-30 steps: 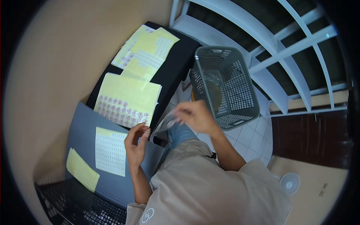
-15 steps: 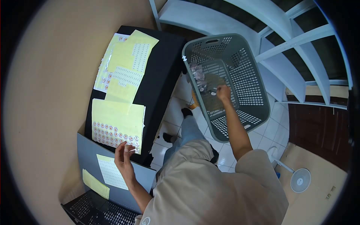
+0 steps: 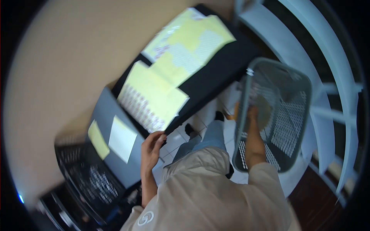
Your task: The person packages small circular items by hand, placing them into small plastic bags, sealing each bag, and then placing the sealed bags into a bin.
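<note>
My left hand [image 3: 153,144] is just below the lower corner of a yellow sheet of round stickers [image 3: 148,102], thumb and fingers drawn together. Whatever lies between them is hidden or too small to name. The sticker sheet rests on a black-covered table [image 3: 216,81], its rows of small round reddish prints blurred. Inside the tall grey-green plastic basket [image 3: 287,154] is my right hand [image 3: 253,112], reaching down near the left wall. Motion smears its fingers, so its grip does not show. Crumpled clear-looking material [image 3: 252,92] lies in the basket close to that hand.
More yellow and white label sheets [image 3: 192,46] overlap farther up the table. A grey panel [image 3: 104,111] carries a white sheet [image 3: 122,138] and a yellow one [image 3: 98,139]. A black crate [image 3: 83,169] stands lower left; pale curved shelving [image 3: 308,50] is at right.
The view has turned, so table and basket appear shifted right and tilted. My left hand has gone from over the sticker rows to the sheet's lower corner. My right hand remains inside the basket.
</note>
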The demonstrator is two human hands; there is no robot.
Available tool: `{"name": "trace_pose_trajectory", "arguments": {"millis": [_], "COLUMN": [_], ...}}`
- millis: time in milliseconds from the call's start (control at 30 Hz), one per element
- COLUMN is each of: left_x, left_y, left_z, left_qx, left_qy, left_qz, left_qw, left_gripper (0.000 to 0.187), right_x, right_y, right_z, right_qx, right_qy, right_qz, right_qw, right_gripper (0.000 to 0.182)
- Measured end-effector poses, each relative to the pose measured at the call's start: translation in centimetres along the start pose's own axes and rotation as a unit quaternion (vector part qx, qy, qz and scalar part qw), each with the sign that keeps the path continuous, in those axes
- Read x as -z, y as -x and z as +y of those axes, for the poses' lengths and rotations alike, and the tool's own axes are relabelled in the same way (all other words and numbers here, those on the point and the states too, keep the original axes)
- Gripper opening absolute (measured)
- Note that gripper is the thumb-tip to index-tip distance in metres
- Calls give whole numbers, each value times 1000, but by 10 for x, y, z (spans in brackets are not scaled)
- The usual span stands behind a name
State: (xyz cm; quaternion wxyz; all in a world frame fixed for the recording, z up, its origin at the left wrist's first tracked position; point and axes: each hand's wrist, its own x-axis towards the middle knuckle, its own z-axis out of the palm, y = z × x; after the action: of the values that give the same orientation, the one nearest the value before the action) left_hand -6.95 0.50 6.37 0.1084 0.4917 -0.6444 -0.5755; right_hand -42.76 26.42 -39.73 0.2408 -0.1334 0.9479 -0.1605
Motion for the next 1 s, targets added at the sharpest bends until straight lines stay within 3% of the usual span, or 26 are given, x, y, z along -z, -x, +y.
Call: {"name": "trace_pose_trajectory", "arguments": {"millis": [67, 100, 167, 200, 300, 367, 500, 567, 633, 700, 733, 800, 867, 933, 1000], "left_x": [5, 9, 19, 24, 50, 76, 133, 162, 192, 222, 237, 272, 308, 334, 384], "left_y": [5, 7, 12, 14, 30, 53, 130, 176, 215, 256, 276, 311, 341, 358, 374], "left_z": [-2, -7, -10, -8, -9, 1, 23, 31, 28, 24, 24, 24, 20, 21, 6], "left_qx": [1, -2, -19, -33, -41, -67, -119, -156, -180, -329, -320, -440, -461, -365, -202], "left_qy": [-8, 6, 11, 2, 8, -43, -120, -119, -112, -57, -66, -67, -89, -116, -163], "left_qz": [25, 34, 47, 50, 102, 133, 187, 191, 203, 155, 186, 159, 220, 379, 426], "left_qw": [1000, 999, 999, 998, 994, 988, 968, 962, 956, 930, 927, 881, 855, 843, 867], "left_gripper": [22, 21, 21, 21, 20, 19, 21, 24, 27, 33, 33, 36, 36, 34, 32], "right_x": [30, 19, 32, 49, 100, 133, 229, 238, 233, 212, 194, 161, 131, 109, 91], "right_y": [-8, -30, -45, -36, -33, -12, 51, 82, 97, 133, 148, 195, 251, 303, 346], "right_z": [-23, 1, 3, -13, -30, -53, -161, -215, -271, -345, -377, -437, -485, -516, -534], "right_qx": [-17, -12, 16, -34, -154, -127, -61, -14, 111, 170, 209, 276, 347, 398, 432], "right_qy": [64, -65, -87, -170, -418, -511, -446, -437, -445, -468, -468, -451, -434, -413, -388], "right_qz": [21, 26, 45, 33, 9, 142, 230, 261, 210, 112, 57, -37, -127, -205, -266], "right_qw": [998, 997, 995, 984, 895, 838, 863, 861, 863, 860, 857, 848, 821, 793, 769], "right_gripper": [26, 29, 30, 29, 30, 29, 21, 19, 15, 15, 15, 12, 10, 8, 7]}}
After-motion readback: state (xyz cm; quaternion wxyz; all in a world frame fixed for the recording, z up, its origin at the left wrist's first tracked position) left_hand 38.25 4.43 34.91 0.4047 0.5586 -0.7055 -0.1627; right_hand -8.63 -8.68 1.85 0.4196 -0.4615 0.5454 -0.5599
